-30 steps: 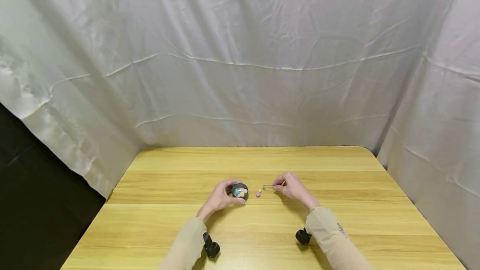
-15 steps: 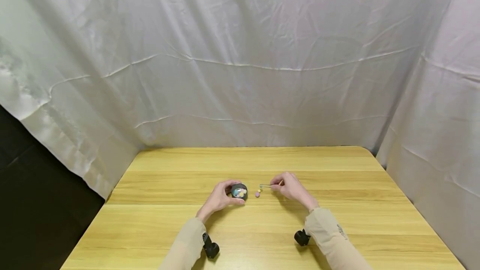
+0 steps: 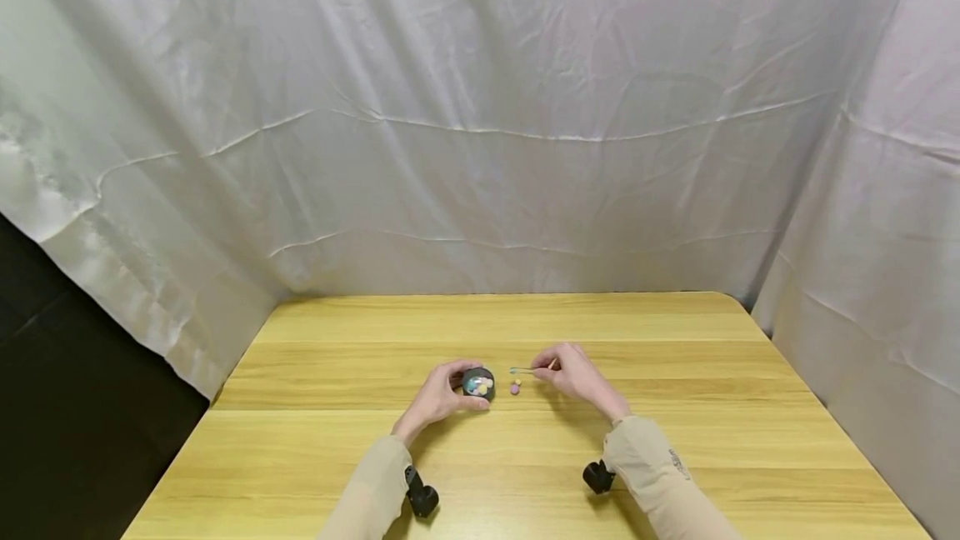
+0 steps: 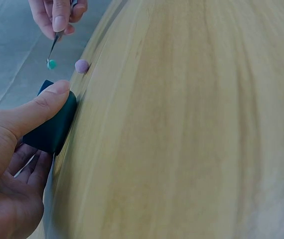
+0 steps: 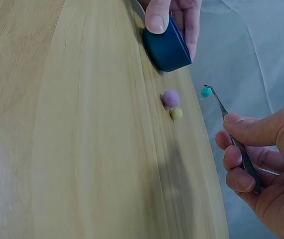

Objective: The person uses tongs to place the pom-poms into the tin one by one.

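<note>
Left hand (image 3: 437,397): I grip a dark round cup (image 5: 167,50) on the wood-grain table (image 3: 495,473), coloured pom-poms (image 3: 481,387) inside. Right of it: purple pom-pom (image 5: 171,98), yellow pom-pom (image 5: 177,114) just beside. Right hand (image 3: 576,377): I pinch bent-tip tweezers (image 5: 248,168), green pom-pom (image 5: 206,92) at their tips, clear of the tabletop. Behind: pale curtain (image 3: 480,182).

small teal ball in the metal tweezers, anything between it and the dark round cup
Nothing visible blocks the straight path from the small teal ball, held in grey metal tweezers, to the dark round cup. In the head view the round lilac ball and smaller yellow ball lie on the wooden table, on the path's near side.
</note>
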A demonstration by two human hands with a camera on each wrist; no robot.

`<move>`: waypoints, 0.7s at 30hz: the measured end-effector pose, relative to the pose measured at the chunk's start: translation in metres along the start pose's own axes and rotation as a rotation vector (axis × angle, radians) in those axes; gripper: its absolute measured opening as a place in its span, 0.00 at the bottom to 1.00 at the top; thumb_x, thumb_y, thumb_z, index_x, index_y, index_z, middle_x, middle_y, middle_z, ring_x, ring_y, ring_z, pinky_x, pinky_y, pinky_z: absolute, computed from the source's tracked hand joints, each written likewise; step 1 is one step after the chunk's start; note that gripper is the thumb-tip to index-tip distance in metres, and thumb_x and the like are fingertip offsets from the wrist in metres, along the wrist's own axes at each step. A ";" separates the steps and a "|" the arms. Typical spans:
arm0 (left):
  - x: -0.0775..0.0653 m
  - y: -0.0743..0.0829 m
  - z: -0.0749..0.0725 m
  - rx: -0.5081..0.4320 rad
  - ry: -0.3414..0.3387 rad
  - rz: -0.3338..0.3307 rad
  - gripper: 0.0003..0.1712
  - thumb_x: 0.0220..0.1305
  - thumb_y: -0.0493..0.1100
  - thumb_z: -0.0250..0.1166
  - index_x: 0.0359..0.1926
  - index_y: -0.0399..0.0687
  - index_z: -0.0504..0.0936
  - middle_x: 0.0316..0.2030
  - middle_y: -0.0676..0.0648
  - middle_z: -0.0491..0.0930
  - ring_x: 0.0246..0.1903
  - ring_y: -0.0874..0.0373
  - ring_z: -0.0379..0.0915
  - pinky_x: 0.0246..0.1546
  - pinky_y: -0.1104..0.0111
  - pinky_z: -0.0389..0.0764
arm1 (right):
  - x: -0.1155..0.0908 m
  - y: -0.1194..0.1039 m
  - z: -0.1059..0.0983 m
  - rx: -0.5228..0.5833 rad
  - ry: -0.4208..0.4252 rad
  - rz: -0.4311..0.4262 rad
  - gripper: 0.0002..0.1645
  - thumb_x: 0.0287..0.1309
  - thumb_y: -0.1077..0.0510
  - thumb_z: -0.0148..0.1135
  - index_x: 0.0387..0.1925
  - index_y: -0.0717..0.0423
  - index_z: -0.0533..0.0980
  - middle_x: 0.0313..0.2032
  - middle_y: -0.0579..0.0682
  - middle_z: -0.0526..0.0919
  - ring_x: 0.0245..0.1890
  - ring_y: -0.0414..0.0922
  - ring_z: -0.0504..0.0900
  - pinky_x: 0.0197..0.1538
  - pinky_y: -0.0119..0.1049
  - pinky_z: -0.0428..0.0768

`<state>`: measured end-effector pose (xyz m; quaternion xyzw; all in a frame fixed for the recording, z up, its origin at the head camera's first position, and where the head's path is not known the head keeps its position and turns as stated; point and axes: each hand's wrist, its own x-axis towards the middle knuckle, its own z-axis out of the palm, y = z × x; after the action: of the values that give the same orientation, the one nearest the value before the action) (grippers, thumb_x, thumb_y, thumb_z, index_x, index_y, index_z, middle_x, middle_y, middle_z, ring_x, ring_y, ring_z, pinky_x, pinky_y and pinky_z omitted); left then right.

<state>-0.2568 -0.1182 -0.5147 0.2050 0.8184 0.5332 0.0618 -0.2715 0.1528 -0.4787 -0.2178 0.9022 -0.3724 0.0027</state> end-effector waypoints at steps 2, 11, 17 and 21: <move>0.001 -0.001 0.000 0.015 -0.004 -0.005 0.34 0.52 0.36 0.78 0.61 0.36 0.77 0.56 0.34 0.81 0.56 0.39 0.79 0.60 0.50 0.81 | 0.001 -0.002 0.001 -0.005 0.002 -0.004 0.06 0.63 0.63 0.66 0.37 0.59 0.87 0.33 0.52 0.89 0.27 0.41 0.82 0.26 0.26 0.76; 0.002 -0.002 -0.001 0.009 -0.005 -0.013 0.34 0.53 0.37 0.78 0.61 0.37 0.78 0.57 0.36 0.81 0.57 0.42 0.79 0.61 0.52 0.80 | 0.004 -0.008 0.007 -0.005 0.000 -0.023 0.06 0.63 0.63 0.65 0.37 0.57 0.88 0.34 0.52 0.90 0.27 0.37 0.81 0.28 0.26 0.77; 0.001 -0.002 0.000 -0.001 -0.008 -0.008 0.34 0.52 0.36 0.78 0.61 0.36 0.77 0.57 0.35 0.80 0.56 0.40 0.79 0.60 0.51 0.80 | 0.007 -0.013 0.011 0.010 -0.012 -0.036 0.06 0.63 0.63 0.66 0.37 0.58 0.87 0.34 0.52 0.89 0.25 0.37 0.78 0.26 0.26 0.75; 0.002 -0.002 0.000 -0.020 -0.007 0.009 0.34 0.52 0.34 0.78 0.60 0.33 0.77 0.57 0.33 0.80 0.56 0.38 0.79 0.60 0.48 0.80 | 0.008 -0.017 0.012 0.030 -0.025 -0.043 0.06 0.64 0.63 0.65 0.37 0.60 0.87 0.34 0.52 0.89 0.24 0.39 0.78 0.25 0.26 0.74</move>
<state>-0.2587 -0.1181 -0.5165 0.2099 0.8120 0.5408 0.0643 -0.2699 0.1309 -0.4752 -0.2418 0.8915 -0.3831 0.0091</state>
